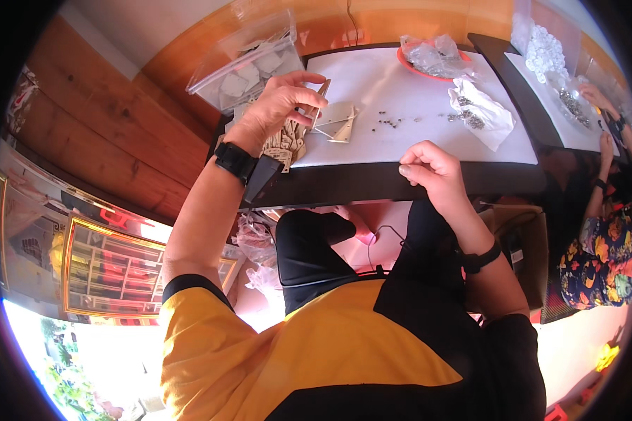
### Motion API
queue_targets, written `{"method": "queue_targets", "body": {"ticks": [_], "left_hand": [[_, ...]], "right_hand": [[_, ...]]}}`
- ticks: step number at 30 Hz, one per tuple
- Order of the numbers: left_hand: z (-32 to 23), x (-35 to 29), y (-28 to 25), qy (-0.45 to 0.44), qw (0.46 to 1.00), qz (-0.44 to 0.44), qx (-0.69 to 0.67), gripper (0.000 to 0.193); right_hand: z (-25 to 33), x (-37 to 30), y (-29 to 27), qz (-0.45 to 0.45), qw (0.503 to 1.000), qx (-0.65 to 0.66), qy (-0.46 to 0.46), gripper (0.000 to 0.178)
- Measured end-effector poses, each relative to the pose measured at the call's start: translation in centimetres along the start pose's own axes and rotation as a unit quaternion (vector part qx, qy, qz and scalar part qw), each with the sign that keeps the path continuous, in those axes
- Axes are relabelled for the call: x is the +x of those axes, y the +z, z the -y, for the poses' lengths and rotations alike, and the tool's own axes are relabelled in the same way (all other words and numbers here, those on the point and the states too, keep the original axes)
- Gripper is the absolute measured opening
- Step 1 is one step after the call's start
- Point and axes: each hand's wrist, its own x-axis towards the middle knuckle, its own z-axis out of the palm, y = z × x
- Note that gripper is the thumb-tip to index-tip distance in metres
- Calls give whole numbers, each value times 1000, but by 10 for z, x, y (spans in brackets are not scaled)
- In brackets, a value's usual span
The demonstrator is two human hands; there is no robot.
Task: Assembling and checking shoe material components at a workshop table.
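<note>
My left hand (282, 104) is above the left part of the white-topped table, its thumb and fingers closed on the edge of a thin beige plate (322, 95). Just right of it, a pale angular plate with small holes (341, 130) rests on the white surface. Beneath my left wrist lies a heap of flat beige pieces (285, 144). My right hand (432, 170) hovers by the table's front edge, with thumb and forefinger pressed together; whatever is between them is too small or hidden. Small dark metal parts (390, 122) are scattered between my hands.
A clear plastic bin (249, 74) stands at the back left. At the back right are a red tray (407, 64) with plastic bags and a white bag (490, 116) with small metal parts. Another person's hands (600, 102) work at a neighbouring table on the right.
</note>
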Motion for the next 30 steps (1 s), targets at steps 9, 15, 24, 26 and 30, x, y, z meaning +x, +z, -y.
{"method": "queue_targets", "body": {"ticks": [9, 15, 24, 26, 30], "left_hand": [[20, -38, 68, -26, 919, 186, -347, 54], [42, -64, 99, -40, 865, 196, -460, 48], [66, -79, 109, -23, 815, 207, -541, 54], [69, -82, 111, -13, 812, 214, -543, 54], [71, -91, 112, -7, 804, 219, -553, 54]], "right_hand": [[31, 27, 30, -80, 982, -116, -126, 44], [28, 25, 34, -34, 998, 23, -38, 40], [42, 16, 27, -36, 997, 35, 54, 29], [44, 14, 28, -47, 997, 41, 50, 26], [39, 13, 24, -60, 997, 49, 31, 25]]}}
